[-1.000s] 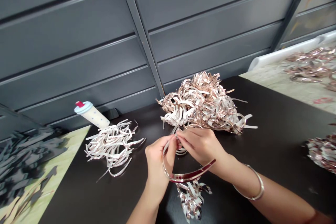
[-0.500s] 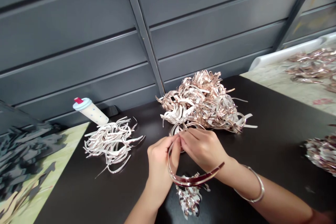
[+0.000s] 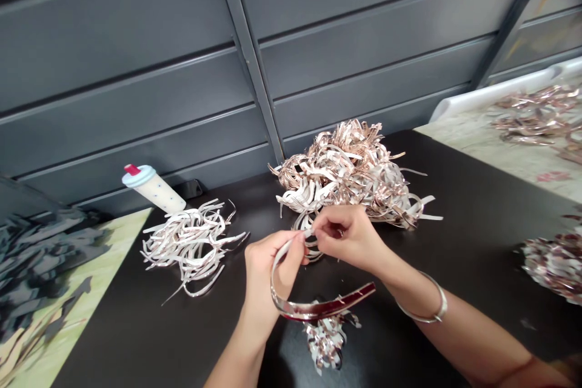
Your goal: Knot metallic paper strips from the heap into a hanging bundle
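While the left hand [image 3: 268, 276] is pinching this shiny foil strip [image 3: 318, 310], what's the right hand [image 3: 348, 239] doing?

It's closing narrowly on the strip's tip, working at six o'clock from the coppery pile [image 3: 345, 176].

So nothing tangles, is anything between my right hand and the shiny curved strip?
Nothing visible: your right hand is right beside the shiny strip your left hand grips; a curled bundle lies below, not between.

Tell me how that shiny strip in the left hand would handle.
The metallic strip looks springy rather than floppy, holding an open curve beyond the left hand. Being thin, it is probably light, and its glossy face may slip.
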`<state>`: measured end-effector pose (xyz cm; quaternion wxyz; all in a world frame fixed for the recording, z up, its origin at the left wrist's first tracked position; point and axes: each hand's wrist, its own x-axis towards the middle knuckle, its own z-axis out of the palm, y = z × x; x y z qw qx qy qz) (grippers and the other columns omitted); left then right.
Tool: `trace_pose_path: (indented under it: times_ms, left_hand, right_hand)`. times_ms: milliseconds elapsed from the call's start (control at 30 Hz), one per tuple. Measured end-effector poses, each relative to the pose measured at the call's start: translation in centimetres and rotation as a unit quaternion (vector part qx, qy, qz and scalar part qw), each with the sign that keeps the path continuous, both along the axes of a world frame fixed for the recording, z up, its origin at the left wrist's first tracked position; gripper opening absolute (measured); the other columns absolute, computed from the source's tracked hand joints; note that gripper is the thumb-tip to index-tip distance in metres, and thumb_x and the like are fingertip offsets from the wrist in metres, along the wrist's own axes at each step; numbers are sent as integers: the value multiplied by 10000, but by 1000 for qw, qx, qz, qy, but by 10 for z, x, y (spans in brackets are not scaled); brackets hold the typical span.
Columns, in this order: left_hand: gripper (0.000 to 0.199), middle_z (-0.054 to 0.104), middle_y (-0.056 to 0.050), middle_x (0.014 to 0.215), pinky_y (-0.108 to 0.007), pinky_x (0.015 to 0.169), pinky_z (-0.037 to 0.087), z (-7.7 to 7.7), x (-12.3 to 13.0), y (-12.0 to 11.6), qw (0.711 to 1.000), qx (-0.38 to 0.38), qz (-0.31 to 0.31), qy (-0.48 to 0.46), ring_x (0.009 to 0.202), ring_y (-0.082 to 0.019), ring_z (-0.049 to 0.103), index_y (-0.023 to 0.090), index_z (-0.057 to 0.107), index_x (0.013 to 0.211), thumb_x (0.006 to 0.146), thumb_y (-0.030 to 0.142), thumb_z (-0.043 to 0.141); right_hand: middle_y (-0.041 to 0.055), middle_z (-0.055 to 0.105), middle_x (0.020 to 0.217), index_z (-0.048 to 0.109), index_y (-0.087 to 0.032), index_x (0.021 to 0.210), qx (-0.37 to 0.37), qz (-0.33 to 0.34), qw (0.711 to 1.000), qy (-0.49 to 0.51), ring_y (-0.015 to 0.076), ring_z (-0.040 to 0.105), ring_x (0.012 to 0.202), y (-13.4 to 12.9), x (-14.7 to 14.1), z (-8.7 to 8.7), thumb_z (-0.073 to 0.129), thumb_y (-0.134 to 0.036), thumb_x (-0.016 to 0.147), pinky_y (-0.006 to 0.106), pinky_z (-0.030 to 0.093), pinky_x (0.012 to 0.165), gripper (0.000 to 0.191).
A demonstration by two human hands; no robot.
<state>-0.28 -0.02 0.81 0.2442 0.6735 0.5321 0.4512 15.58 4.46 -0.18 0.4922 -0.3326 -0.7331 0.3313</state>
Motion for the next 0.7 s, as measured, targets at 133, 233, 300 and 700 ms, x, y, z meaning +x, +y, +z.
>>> trace_pose_path:
  times_ms: [133,233,300,700]
  left_hand:
    - [208,678,0,578,-203,523,474,5,-5,-2,1000,15,16,21,513,-126,640,160,723,774,856,276,571]
    - [205,671,-1,566,-200,518,470,8,-5,-2,1000,-4,9,8,511,-122,631,159,726,759,840,291,592]
    - [225,661,-4,551,-198,493,470,7,-5,2,996,-60,-2,-60,484,-116,614,151,714,713,814,330,622]
    - [396,557,17,517,-195,486,406,-2,-5,14,963,-156,-117,-183,474,-87,507,150,564,611,738,506,683]
  right_hand:
    - [9,577,632,682,-125,791,-53,38,997,39,86,471,503,1,2,1,631,-275,769,205,379,448,160]
    - [21,602,685,682,-150,765,9,2,1000,12,103,499,573,-1,1,1,659,-255,786,229,407,528,110]
    - [18,609,661,662,-157,696,11,15,1000,13,113,517,605,-1,1,2,612,-221,824,237,406,558,151]
    - [-2,596,582,662,-141,628,-184,125,966,134,90,485,516,0,-4,-2,752,-389,693,215,377,479,272]
